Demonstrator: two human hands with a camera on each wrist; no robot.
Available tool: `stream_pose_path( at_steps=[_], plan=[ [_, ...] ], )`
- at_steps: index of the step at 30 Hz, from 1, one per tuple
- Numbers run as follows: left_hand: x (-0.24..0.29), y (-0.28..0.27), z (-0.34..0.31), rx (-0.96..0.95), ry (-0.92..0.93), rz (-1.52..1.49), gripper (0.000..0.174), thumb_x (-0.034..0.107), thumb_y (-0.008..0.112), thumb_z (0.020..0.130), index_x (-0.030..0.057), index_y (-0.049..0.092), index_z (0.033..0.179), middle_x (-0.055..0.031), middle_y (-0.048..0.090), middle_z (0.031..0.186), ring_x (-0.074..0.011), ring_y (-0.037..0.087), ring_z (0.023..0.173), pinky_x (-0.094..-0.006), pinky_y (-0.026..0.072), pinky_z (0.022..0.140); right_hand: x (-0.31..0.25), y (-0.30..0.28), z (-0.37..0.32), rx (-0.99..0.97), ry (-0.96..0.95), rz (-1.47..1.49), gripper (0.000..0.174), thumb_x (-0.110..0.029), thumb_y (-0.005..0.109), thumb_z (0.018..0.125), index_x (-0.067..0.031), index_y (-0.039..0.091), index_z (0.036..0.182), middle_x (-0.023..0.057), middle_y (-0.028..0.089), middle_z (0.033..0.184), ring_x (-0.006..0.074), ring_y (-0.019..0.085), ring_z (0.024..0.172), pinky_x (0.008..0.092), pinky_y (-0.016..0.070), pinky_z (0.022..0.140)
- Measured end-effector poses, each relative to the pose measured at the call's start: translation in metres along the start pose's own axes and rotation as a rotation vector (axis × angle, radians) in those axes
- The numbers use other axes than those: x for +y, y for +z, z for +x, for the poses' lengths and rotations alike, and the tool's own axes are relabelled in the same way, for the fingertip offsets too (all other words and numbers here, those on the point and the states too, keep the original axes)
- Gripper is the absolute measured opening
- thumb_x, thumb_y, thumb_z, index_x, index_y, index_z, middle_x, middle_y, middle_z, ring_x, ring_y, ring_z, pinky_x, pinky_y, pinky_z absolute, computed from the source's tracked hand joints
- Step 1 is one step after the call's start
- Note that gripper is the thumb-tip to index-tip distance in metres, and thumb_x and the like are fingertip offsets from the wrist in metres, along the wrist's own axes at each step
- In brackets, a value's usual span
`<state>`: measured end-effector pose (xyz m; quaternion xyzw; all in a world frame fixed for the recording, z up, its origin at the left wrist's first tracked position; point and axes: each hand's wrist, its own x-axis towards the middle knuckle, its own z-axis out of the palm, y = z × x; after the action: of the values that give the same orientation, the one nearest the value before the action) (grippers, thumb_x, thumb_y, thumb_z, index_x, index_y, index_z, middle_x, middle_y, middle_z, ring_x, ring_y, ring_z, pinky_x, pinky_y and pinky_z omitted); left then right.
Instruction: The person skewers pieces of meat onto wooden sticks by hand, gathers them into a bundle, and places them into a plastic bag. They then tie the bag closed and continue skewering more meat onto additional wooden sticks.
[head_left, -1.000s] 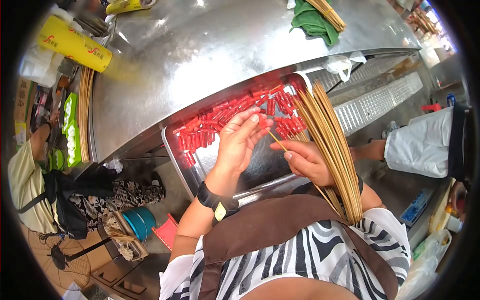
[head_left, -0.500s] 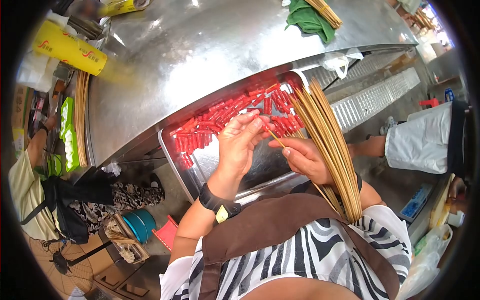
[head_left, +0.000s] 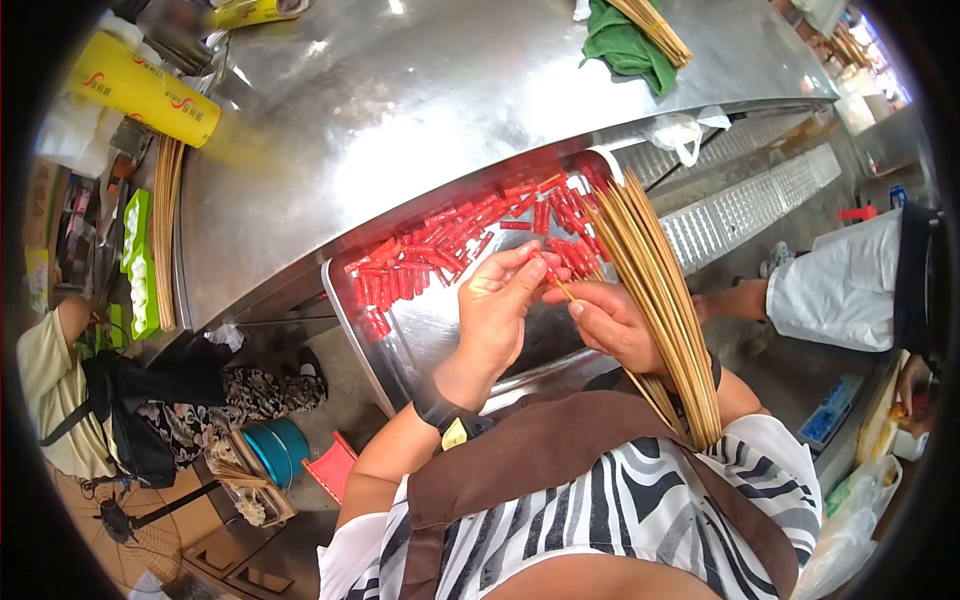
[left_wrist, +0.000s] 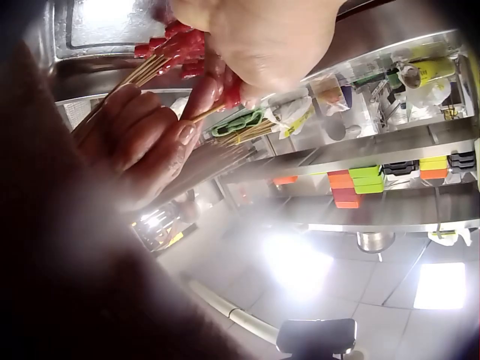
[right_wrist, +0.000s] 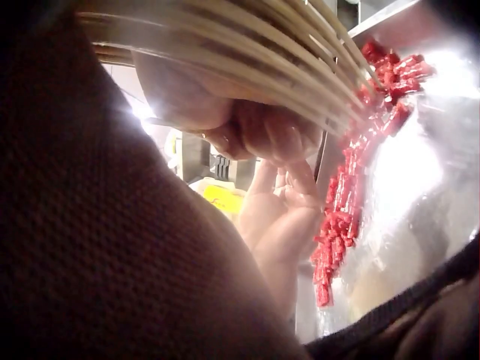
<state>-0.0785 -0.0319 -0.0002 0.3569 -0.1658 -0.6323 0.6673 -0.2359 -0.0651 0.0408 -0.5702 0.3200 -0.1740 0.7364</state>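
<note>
My left hand [head_left: 497, 305] pinches a small, shiny red sausage-like piece [left_wrist: 231, 91] between thumb and fingertips. A thin bamboo skewer [head_left: 563, 290] runs from this piece to my right hand [head_left: 618, 325], whose thumb and fingers grip it. The fingertips of both hands are close together over a metal tray [head_left: 350, 335]. Many similar red pieces [head_left: 440, 245] lie along the tray's far side. A thick bundle of bamboo skewers [head_left: 655, 290] lies across my right hand and forearm. In the left wrist view, several skewers [left_wrist: 142, 73] with red pieces at their ends pass behind the right fingers.
A steel table [head_left: 300, 190] stretches beyond the tray. On it are a green cloth [head_left: 625, 45] with more skewers and a yellow roll [head_left: 150, 90]. One person [head_left: 840, 285] stands at the right, another [head_left: 70, 390] at the left. A red stool [head_left: 335, 465] stands low on the left.
My left hand has moved right and slightly down toward the right hand, so less of the skewer shows between them. The right hand has hardly moved and keeps its grip.
</note>
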Motion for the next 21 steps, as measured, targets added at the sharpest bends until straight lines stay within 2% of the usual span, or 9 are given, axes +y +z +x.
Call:
stream_pose_path(
  at_steps=[3,7,10,12,13,15,16,17,21],
  plan=[
    [0.001,-0.001,0.000,-0.001,-0.002,0.000,0.020,0.005,0.057,0.086,-0.0022,0.054,0.105,-0.0143,0.062,0.097,-0.0231,0.062,0.087,-0.0328,0.0518,0.077,-0.006,-0.002,0.000,-0.011,0.027,-0.021,0.027,-0.014,0.037,0.095,0.0002,0.050,0.114,-0.0048,0.037,0.056,0.0038,0.035,0.048,0.0201,0.0291,0.045],
    [0.004,-0.006,0.003,-0.029,-0.052,0.028,0.017,0.007,0.058,0.086,0.0020,0.057,0.102,-0.0130,0.062,0.097,-0.0208,0.061,0.088,-0.0312,0.0512,0.073,-0.004,-0.008,-0.001,-0.006,-0.017,-0.234,0.025,-0.014,0.044,0.091,-0.0009,0.052,0.111,-0.0021,0.042,0.065,0.0060,0.040,0.057,0.0224,0.0341,0.053],
    [0.005,-0.016,0.007,-0.036,-0.103,0.177,0.017,0.008,0.059,0.085,0.0020,0.057,0.101,-0.0115,0.063,0.096,-0.0185,0.061,0.089,-0.0308,0.0500,0.076,-0.001,-0.002,0.000,0.195,-0.134,-0.115,0.024,-0.012,0.049,0.089,-0.0008,0.053,0.109,0.0011,0.048,0.076,0.0078,0.047,0.069,0.0238,0.0394,0.063],
    [0.005,-0.018,0.011,-0.073,-0.164,0.347,0.020,0.010,0.061,0.084,0.0023,0.057,0.102,-0.0093,0.063,0.096,-0.0151,0.060,0.089,-0.0293,0.0486,0.077,-0.010,-0.006,0.002,0.264,-0.616,-0.654,0.023,-0.008,0.047,0.088,0.0008,0.054,0.108,0.0058,0.056,0.082,0.0128,0.054,0.078,0.0274,0.0440,0.073],
    [0.006,-0.017,0.013,-0.084,-0.161,0.347,0.020,0.010,0.061,0.084,0.0023,0.057,0.102,-0.0093,0.063,0.096,-0.0151,0.060,0.089,-0.0293,0.0486,0.077,-0.012,-0.008,0.000,0.271,-0.619,-0.662,0.023,-0.008,0.047,0.088,0.0008,0.054,0.108,0.0058,0.056,0.082,0.0128,0.054,0.078,0.0274,0.0440,0.073],
    [0.009,-0.013,0.018,-0.106,-0.153,0.547,0.022,0.008,0.062,0.083,0.0017,0.057,0.104,-0.0080,0.062,0.096,-0.0125,0.058,0.090,-0.0272,0.0478,0.077,-0.016,-0.011,-0.006,-0.222,-0.411,-0.263,0.022,-0.010,0.048,0.090,0.0011,0.054,0.108,0.0058,0.057,0.087,0.0112,0.055,0.084,0.0266,0.0445,0.074],
    [0.007,-0.010,0.020,-0.123,0.017,0.670,0.022,0.009,0.062,0.083,0.0025,0.057,0.104,-0.0051,0.063,0.094,-0.0108,0.057,0.086,-0.0255,0.0477,0.073,-0.025,-0.009,-0.014,-0.301,-0.069,-0.139,0.022,-0.010,0.046,0.091,0.0009,0.054,0.109,0.0057,0.057,0.078,0.0114,0.057,0.075,0.0255,0.0455,0.068],
    [0.010,-0.004,0.021,-0.132,0.020,0.675,0.022,0.009,0.062,0.083,0.0025,0.057,0.104,-0.0051,0.063,0.094,-0.0108,0.057,0.086,-0.0255,0.0477,0.073,-0.022,-0.006,-0.013,-0.293,-0.096,-0.215,0.023,-0.011,0.045,0.092,0.0006,0.054,0.109,0.0045,0.056,0.068,0.0103,0.056,0.065,0.0242,0.0456,0.061],
    [0.031,0.027,0.021,-0.153,0.177,0.584,0.022,0.011,0.061,0.084,0.0012,0.057,0.104,-0.0053,0.062,0.091,-0.0109,0.057,0.085,-0.0250,0.0477,0.072,-0.012,-0.006,-0.006,-0.237,-0.006,-0.284,0.024,-0.014,0.044,0.092,0.0006,0.055,0.108,0.0029,0.055,0.065,0.0092,0.055,0.061,0.0241,0.0442,0.057]
  ],
)
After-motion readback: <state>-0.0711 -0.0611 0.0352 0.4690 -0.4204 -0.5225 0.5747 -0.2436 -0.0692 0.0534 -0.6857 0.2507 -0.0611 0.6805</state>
